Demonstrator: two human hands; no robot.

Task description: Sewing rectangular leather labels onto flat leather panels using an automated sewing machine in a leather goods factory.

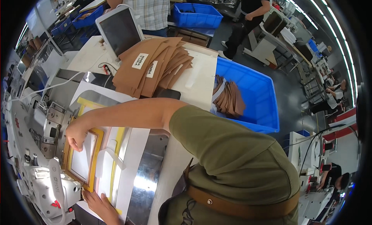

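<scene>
My right hand (77, 135) reaches over a yellow rectangular frame (93, 163), its fingers pinched together above the white sheet (79, 163) inside it. What the fingertips hold, if anything, is hidden. Below it in the picture, my left hand (100, 206) lies flat with fingers apart, its fingertips by the frame's lower end. A translucent white strip (104, 163) lies beside the frame, near yellow bands on a white sheet (133, 163). The metal head of a white machine (50, 186) stands against the frame's left side.
A fanned stack of brown flat pieces with white labels (143, 70) lies beyond my right arm, near a dark-screened monitor (119, 31). A blue bin (267, 97) with more brown pieces stands beside the table. Other people (149, 9) stand farther off.
</scene>
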